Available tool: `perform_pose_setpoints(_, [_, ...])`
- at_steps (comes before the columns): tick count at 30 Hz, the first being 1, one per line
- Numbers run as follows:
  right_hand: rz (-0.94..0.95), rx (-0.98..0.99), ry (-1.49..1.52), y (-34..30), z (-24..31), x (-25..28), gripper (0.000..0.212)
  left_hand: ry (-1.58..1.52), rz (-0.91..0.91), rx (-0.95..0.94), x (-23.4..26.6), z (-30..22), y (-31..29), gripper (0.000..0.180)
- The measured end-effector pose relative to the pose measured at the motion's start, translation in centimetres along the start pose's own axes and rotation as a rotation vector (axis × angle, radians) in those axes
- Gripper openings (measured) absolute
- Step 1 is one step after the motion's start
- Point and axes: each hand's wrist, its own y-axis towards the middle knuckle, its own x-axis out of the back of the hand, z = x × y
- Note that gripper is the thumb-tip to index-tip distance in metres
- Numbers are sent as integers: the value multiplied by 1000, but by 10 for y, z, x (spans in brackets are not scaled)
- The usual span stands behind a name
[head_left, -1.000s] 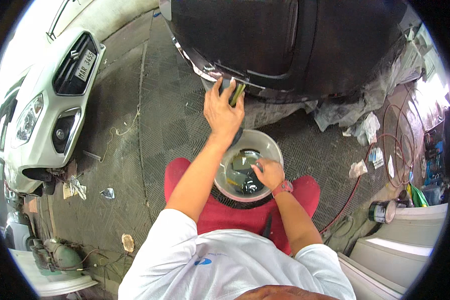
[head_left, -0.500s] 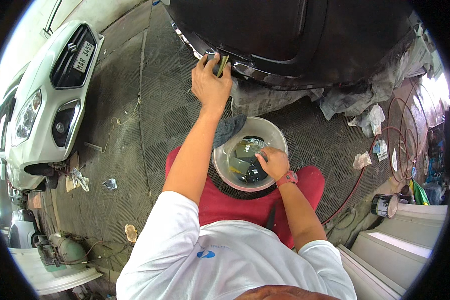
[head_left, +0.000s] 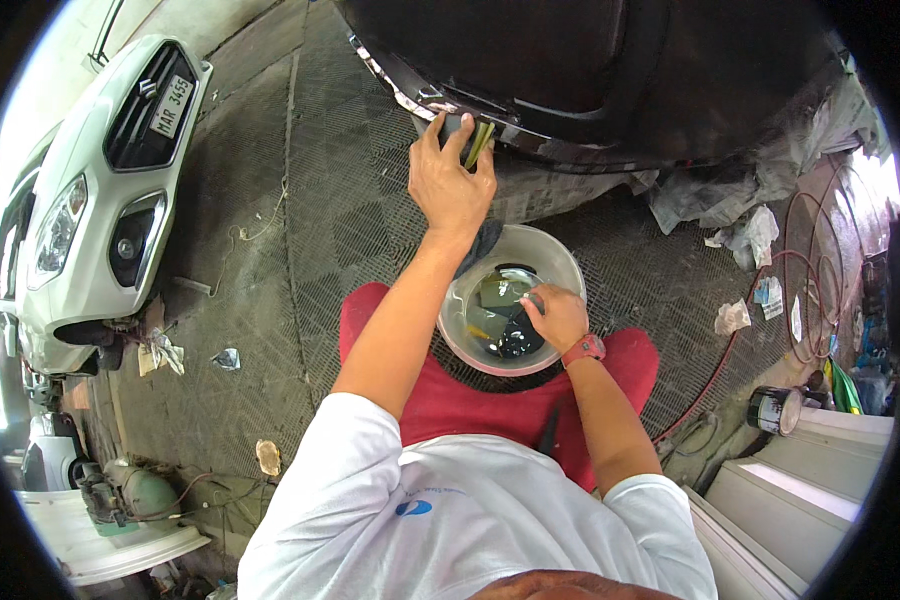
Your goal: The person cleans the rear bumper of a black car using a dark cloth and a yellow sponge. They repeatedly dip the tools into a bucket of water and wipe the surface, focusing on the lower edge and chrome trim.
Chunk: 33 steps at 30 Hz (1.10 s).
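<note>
My left hand reaches forward with its fingers wrapped over a sanding block, dark with a yellowish-green edge. It presses the block to the lower edge of the black car body panel. My right hand, with a red watch on the wrist, is over the translucent basin between my knees. Its fingers close on a small dark piece, whose kind I cannot make out. Dark water in the basin covers a squarish greenish sheet. A dark cloth hangs over the basin's rim, partly behind my left forearm.
Grey masking sheet drapes below the black car. A white car stands to the left. A red hose runs along the right, near a paint can and white panels. Paper scraps lie on the patterned floor.
My left hand has slid to the right along the panel edge with the block. The right hand stays at the basin, its small piece slightly shifted. The whole view has moved a little.
</note>
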Motion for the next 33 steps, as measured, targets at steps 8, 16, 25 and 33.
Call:
perform_pose_setpoints(8, [-16,18,29,-3,5,-4,31,65,-57,131,-2,15,25,43])
perform_pose_setpoints(16, [4,3,19,-3,7,0,32,8,-38,64,2,5,24,40])
perform_pose_setpoints(25, [3,14,30,-5,7,2,33,-44,-36,11,3,3,20,39])
perform_pose_setpoints(33, [35,0,13,-5,-1,-1,33,-23,-4,-123,2,-12,-1,42])
